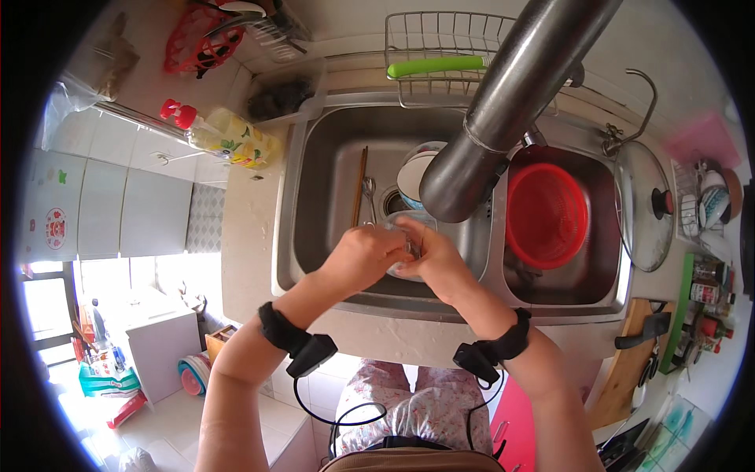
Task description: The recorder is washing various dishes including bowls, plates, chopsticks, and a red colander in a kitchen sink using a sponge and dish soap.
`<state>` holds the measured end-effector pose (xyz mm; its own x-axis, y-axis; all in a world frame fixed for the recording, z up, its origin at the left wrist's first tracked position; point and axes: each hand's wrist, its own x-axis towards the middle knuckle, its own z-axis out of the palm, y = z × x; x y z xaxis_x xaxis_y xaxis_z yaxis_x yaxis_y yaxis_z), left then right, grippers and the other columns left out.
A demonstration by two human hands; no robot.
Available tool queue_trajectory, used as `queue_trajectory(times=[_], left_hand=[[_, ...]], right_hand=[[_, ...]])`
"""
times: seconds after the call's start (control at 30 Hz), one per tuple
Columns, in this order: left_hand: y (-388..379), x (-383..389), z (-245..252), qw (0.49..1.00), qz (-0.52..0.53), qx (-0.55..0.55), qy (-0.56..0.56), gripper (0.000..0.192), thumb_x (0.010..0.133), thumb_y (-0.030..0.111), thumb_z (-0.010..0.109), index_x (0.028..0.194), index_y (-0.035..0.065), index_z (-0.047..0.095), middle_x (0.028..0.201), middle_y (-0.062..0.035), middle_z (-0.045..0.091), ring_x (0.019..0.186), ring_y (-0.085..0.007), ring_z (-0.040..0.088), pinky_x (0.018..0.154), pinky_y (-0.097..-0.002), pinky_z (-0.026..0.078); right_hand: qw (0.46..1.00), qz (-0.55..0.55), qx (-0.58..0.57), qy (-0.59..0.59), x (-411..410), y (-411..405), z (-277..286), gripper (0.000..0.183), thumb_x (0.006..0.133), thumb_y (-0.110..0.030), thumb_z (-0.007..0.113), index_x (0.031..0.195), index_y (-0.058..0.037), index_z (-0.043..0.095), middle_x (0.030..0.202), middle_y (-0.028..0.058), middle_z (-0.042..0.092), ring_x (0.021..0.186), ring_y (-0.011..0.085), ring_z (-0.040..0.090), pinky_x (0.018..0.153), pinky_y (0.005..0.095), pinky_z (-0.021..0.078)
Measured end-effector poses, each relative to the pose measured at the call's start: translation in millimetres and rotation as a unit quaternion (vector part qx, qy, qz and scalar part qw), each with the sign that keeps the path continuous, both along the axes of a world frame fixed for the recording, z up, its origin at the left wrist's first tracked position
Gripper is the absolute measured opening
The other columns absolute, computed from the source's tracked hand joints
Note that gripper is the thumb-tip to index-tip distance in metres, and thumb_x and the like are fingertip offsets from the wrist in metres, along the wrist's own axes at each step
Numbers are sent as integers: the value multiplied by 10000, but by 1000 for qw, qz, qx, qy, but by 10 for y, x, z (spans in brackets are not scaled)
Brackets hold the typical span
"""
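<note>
Over the front of the left basin of a steel double sink (284,236), my left hand (373,253) and my right hand (429,253) meet. Between them is a small, clear, shiny item that the fingers partly hide; I cannot tell its kind. A clear bowl (433,219) lies around and below the fingers. Bowls (413,177) with a blue pattern sit behind it, beside the drain. To their left, wooden chopsticks (359,183) and a metal spoon (369,192) lie on the basin floor.
A thick metal pipe-like fixture (507,106) reaches down over the sink. The right basin holds a red colander (548,215). A glass lid (646,206) leans at the right, a dish soap bottle (236,141) stands left, and a wire rack (442,88) with a green-handled tool (436,66) is behind.
</note>
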<state>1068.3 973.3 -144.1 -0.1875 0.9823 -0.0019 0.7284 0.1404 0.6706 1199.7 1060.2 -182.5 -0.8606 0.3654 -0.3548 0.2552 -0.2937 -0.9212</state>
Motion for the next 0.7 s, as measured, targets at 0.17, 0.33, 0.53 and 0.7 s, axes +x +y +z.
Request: queue_trajectory(times=[0.17,0.33,0.53,0.7], left_hand=[[-188,-15,-133,963,-179,48,196,73,687,154,682,693,138,611,675,-10,582,654,-184,585,916,-442,435],[-14,-147,123,997,37,-15,-60,116,726,57,675,696,21,570,637,-43,570,603,-170,562,636,-297,474],[-136,-282,169,967,8,-115,-228,196,750,86,700,704,-6,534,553,-64,465,536,-103,370,499,-268,364],[-104,-365,206,983,28,-78,-166,193,731,85,710,695,0,541,580,-70,503,537,-133,439,508,-279,377]], right_hand=[[842,-224,-482,97,-14,260,-101,506,625,133,448,1105,-12,520,1079,132,561,983,242,561,884,320,447],[990,114,71,52,154,75,122,559,642,89,454,1188,-28,495,1203,91,530,1129,234,486,967,374,378],[368,302,860,183,54,619,-353,444,784,-125,512,1227,-136,492,1281,-30,486,1202,145,428,1065,388,265],[632,311,691,164,27,483,-163,548,768,-79,541,1295,-48,391,1222,90,521,1141,189,483,956,349,380]])
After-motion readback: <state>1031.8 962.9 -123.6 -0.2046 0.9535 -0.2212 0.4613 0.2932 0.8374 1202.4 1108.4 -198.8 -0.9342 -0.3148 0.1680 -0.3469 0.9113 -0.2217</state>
